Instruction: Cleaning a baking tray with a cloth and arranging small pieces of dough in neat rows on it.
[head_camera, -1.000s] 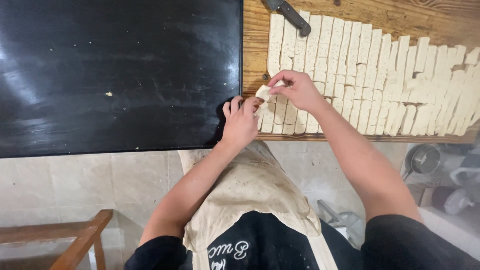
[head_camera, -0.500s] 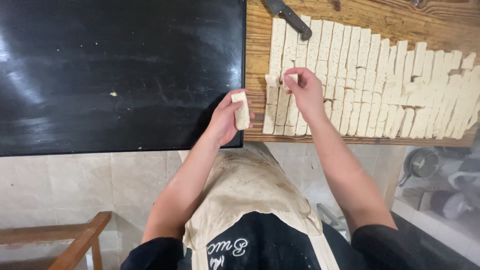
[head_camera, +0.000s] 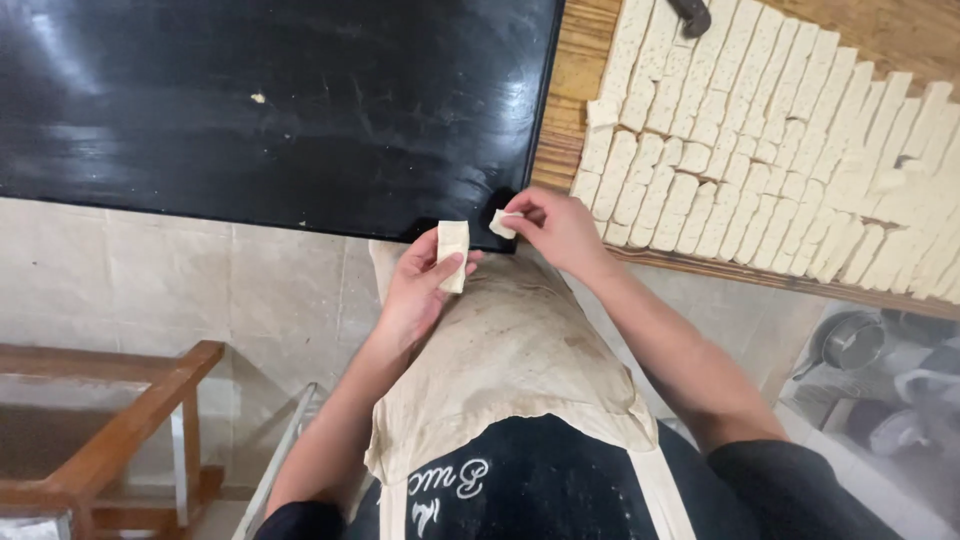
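Head view: left hand fingers cradle dough strip; right hand pinches piece.

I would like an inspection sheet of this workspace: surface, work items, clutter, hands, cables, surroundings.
Surface: black tray beside a wooden board.
Work items: rows of pale cut dough strips on the board; one dough piece in the left hand, a smaller dough bit in the right hand.
Clutter: dark knife handle at the board's top edge; a crumb on the tray.
Hands: left hand holds its piece; right hand pinches its bit.
Cables: nothing seen.
Surroundings: beige apron, tiled floor, wooden frame, metal pots.
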